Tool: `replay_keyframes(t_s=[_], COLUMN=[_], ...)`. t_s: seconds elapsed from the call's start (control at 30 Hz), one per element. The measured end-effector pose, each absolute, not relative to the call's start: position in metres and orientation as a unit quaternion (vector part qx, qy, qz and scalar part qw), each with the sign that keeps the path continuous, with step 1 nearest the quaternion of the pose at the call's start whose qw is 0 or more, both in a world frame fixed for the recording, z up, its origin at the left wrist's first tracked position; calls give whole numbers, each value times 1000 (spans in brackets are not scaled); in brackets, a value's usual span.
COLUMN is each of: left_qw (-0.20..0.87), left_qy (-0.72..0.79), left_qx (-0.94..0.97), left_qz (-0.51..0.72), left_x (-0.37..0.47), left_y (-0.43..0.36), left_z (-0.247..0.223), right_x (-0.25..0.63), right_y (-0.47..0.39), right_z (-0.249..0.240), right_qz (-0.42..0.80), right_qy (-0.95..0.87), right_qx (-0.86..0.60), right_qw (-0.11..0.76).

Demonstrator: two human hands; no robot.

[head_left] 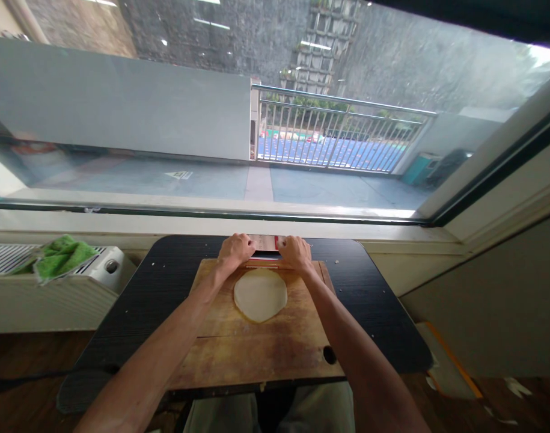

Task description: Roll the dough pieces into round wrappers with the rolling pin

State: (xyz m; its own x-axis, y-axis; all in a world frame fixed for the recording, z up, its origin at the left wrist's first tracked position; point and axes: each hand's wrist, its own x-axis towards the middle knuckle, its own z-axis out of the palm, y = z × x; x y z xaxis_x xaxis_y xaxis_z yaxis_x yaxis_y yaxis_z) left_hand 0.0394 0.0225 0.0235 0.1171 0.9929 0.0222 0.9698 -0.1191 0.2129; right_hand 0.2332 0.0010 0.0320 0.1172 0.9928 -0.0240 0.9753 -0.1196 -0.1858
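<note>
A flat, pale round of rolled-out dough (260,294) lies on a wooden cutting board (256,361). Beyond its far edge, my left hand (237,248) and my right hand (296,250) are both closed, a short gap apart. Between them shows a printed box (264,242), pale on the left with a red part on the right. Each hand grips one end of it, and my fingers hide those ends. Just below the box, a thin reddish strip (263,263) runs along the far edge of the board; I cannot make out what it is.
The board rests on a black table (369,300) with small white crumbs on it. To the left, a green cloth (65,255) is draped over a white radiator (107,264). A large window (166,120) and its sill (189,222) stand behind the table.
</note>
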Motion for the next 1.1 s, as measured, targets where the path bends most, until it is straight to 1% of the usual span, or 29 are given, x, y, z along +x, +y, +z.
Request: replay_keyframes(t_s=[0.13, 0.23, 0.43, 0.57, 0.8, 0.93, 1.1], left_qw=[82, 66, 46, 63, 102, 134, 162], left_qy=[654, 642, 623, 620, 613, 622, 620], left_qx=[751, 763, 781, 781, 782, 769, 759], left_qz=[45, 25, 24, 41, 42, 55, 119], left_x=[42, 44, 43, 40, 30, 28, 30], left_y=[11, -4, -41, -64, -92, -91, -78], left_z=[24, 26, 30, 34, 30, 29, 27], right_x=[234, 234, 230, 227, 227, 228, 228], right_y=[-8, -18, -49, -74, -114, -118, -109], right_z=[30, 31, 33, 36, 35, 34, 29], right_qz=[86, 99, 102, 84, 41, 38, 69], right_qy=[-656, -657, -642, -652, -692, -698, -699], right_qx=[-747, -745, -757, -749, -716, -710, -703], right_qw=[67, 66, 67, 84, 82, 82, 108])
